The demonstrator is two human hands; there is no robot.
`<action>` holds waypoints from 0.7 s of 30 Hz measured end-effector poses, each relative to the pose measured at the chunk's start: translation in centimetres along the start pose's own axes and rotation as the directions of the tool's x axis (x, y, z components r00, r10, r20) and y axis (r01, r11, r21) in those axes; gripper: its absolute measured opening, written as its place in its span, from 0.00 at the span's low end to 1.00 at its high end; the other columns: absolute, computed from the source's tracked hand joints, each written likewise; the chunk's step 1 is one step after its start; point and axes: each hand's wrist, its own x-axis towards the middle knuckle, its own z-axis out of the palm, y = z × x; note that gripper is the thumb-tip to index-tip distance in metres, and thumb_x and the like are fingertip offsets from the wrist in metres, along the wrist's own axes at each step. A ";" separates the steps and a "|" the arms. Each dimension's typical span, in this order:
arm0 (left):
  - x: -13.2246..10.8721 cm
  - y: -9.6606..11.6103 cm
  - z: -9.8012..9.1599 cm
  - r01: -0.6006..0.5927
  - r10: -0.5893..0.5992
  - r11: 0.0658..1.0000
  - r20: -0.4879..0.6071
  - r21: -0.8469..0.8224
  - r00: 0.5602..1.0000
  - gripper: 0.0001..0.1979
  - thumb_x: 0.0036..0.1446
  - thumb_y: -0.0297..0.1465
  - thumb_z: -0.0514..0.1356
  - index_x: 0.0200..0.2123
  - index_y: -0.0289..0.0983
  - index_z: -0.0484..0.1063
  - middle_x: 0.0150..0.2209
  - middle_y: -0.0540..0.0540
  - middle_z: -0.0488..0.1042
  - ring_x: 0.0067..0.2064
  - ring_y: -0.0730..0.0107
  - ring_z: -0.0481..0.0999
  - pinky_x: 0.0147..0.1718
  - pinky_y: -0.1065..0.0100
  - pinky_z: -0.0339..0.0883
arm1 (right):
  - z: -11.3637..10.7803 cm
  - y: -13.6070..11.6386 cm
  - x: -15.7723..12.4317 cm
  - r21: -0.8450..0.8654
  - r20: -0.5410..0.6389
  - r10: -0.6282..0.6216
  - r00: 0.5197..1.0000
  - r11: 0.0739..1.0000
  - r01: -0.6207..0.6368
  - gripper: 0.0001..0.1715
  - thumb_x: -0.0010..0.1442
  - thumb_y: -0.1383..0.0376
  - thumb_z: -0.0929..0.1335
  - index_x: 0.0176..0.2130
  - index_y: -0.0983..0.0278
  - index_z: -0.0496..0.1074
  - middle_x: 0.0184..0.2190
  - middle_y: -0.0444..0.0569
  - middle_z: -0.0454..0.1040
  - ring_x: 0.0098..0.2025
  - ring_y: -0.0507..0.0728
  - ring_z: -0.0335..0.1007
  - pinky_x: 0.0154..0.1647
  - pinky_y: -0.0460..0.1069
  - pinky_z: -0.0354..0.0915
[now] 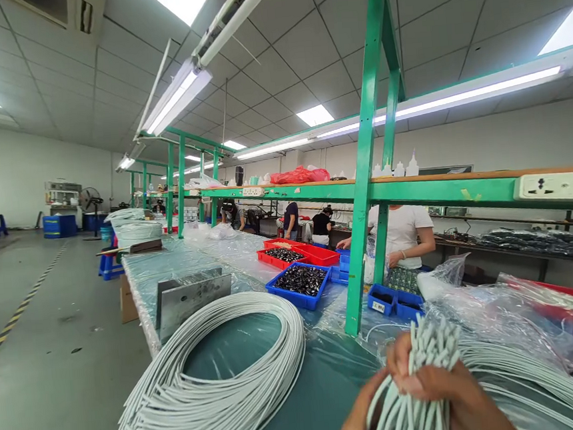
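Near the bottom right, a bundle of white cables [431, 349] stands with its cut ends upward. My left hand [366, 405] is wrapped round the bundle from the left, its fingers near the cable ends. From the right, my right hand [457, 391] grips the same bundle, with the thumb across the front. The two hands meet just below the ends. A large coil of white cables [260, 378] lies on the table to the left of my hands. More white cables [525, 361] curve away to the right.
Metal plates [194, 303] stand behind the coil. A blue tray [301, 301] of dark parts, red trays [320, 255] and small blue bins [381, 300] sit farther back. A green post [363, 235] rises ahead. Clear plastic [495, 304] lies at right. A person [403, 238] stands across the table.
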 end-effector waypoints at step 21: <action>3.3 1.6 6.4 0.303 -0.342 0.937 0.290 0.172 0.894 0.12 0.33 0.21 0.58 0.28 0.33 0.66 0.19 0.54 0.69 0.22 0.76 0.67 0.26 0.72 0.61 | -2.9 -7.9 0.5 -0.793 0.229 -0.574 0.786 0.358 0.492 0.12 0.54 0.66 0.65 0.40 0.56 0.72 0.46 0.44 0.70 0.50 0.54 0.63 0.53 0.55 0.59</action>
